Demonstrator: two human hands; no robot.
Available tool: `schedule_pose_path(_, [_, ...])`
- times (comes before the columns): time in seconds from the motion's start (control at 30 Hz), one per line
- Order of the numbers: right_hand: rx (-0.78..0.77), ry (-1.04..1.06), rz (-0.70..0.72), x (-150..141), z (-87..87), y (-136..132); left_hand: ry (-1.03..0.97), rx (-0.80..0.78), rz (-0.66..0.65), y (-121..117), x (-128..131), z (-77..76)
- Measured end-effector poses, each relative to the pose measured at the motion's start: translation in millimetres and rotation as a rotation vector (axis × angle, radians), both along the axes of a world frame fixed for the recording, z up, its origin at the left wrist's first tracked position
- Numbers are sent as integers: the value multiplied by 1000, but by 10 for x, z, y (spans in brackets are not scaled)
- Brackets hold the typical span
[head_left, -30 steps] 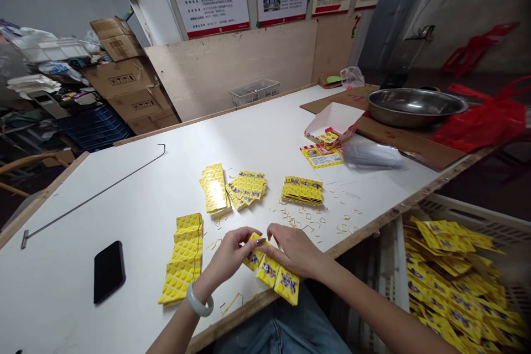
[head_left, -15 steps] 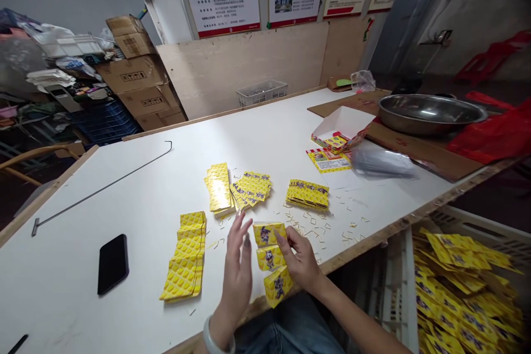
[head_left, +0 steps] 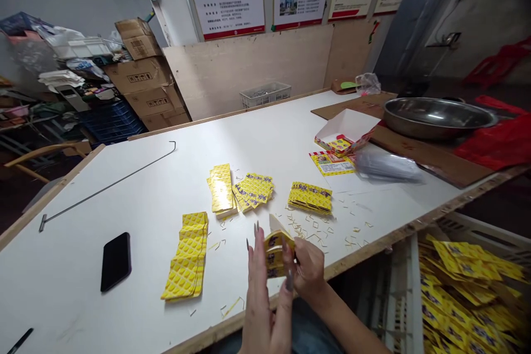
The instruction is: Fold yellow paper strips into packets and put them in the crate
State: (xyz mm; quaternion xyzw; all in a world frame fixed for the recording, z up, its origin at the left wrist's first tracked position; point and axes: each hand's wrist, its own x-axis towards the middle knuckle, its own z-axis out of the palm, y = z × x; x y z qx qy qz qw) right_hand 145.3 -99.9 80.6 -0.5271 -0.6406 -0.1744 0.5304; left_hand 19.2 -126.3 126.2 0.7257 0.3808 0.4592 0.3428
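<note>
A small bundle of yellow printed cards [head_left: 274, 257] with purple cartoon figures is held up over the table's near edge. My right hand [head_left: 310, 270] grips it from the right side, fingers curled round it. Close on its left is my left hand [head_left: 263, 298], fingers stretched upward and thumb apart; whether the palm touches the cards is hidden. Beyond the hands lie a neat yellow card stack [head_left: 310, 198], a fanned pile [head_left: 254, 191] and a patterned stack [head_left: 221, 188]. A longer stack of yellow strips [head_left: 186, 257] lies to the left.
Small paper scraps [head_left: 309, 227] litter the table [head_left: 145, 193]. A black phone [head_left: 116, 261] and a thin metal rod [head_left: 110, 183] lie left. An open box [head_left: 346, 133], clear plastic sleeves [head_left: 388, 167] and a metal basin [head_left: 437, 117] stand right. Below, a crate [head_left: 410, 293] holds yellow packets.
From both hands being on the cards low at the edge, my left hand let go and straightened its fingers, then came back beside them. My right hand kept hold and turned the bundle upright.
</note>
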Motion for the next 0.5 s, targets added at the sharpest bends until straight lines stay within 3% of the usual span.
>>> schedule_pose_path(0.1, [25,-1,-79,32,-26,31,197,189,65,-17,63,91])
schedule_pose_path(0.2, [0,69,-55,35,-23,22,269,258,86,75,25,153])
schedule_pose_path(0.27, [-58,140,-5,39,-4,-5,250,192,17,188,-60,180])
schedule_pose_path(0.37, [-97,126,38,71,31,-40,189,-68,-111,325,-197,238])
schedule_pose_path(0.43, [-59,27,18,100,48,-42,152,-204,-171,314,-231,301])
schedule_pose_path(0.5, [-7,-74,-28,119,50,-23,101,-220,-185,203,-191,369])
